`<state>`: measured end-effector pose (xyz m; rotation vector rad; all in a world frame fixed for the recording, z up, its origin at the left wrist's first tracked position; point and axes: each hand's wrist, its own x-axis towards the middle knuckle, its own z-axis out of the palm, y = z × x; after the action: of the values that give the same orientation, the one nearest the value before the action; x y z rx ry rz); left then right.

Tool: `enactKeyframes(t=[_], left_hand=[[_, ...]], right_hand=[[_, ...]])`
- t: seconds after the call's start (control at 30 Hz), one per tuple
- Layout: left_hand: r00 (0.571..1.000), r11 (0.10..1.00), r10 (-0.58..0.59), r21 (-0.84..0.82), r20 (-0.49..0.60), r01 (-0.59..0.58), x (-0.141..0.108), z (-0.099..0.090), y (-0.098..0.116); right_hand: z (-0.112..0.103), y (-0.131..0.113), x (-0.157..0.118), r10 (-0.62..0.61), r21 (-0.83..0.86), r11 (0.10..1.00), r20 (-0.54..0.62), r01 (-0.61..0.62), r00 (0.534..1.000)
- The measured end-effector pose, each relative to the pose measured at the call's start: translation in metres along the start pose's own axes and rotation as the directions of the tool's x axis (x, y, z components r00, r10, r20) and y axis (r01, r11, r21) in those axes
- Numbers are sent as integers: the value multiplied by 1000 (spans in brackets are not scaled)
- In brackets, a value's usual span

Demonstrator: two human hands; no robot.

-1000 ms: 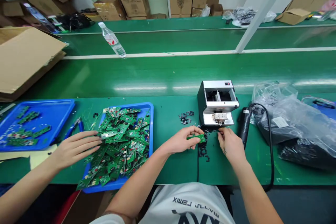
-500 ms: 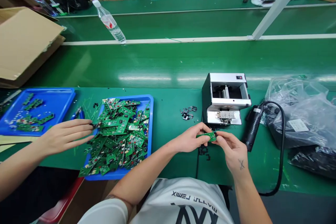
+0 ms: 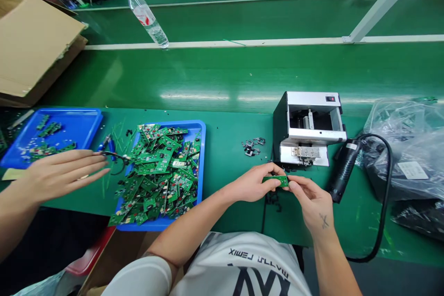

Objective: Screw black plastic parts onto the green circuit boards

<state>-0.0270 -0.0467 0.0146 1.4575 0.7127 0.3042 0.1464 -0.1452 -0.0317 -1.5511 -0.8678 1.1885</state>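
Observation:
In front of the small machine (image 3: 308, 132), my left hand (image 3: 255, 184) pinches a narrow green circuit board (image 3: 281, 180) by its left end. My right hand (image 3: 312, 201) is closed at the board's right end, thumb and fingertips pressed together there. Whether a small part also sits between those fingertips I cannot make out. Small black clips (image 3: 252, 146) lie in a loose pile left of the machine. Farther left, a blue tray (image 3: 202, 166) is heaped with many green circuit boards (image 3: 161, 175).
A co-worker's hand (image 3: 69, 173) is left of the heaped tray, near pliers (image 3: 110, 144) and a second blue tray (image 3: 88, 122). A black cylindrical tool (image 3: 342, 173) with a thick cable lies right of the machine, beside plastic bags (image 3: 409, 148). A water bottle (image 3: 145, 16) stands behind.
The co-worker's hand has drawn back left from the heaped tray, with a dark looped thing at its fingertips. My hands stay on the board; the view has shifted slightly.

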Motion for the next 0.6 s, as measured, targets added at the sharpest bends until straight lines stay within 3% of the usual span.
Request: enactKeyframes(t=[0.27,0.6], left_hand=[[995,989,53,142,-83,-41,-2,-1,7],[999,991,34,131,-19,-31,-2,-2,0]], right_hand=[[9,-13,1,-52,-6,999,26,52,998],[-1,-16,3,4,-78,997,110,5,994]])
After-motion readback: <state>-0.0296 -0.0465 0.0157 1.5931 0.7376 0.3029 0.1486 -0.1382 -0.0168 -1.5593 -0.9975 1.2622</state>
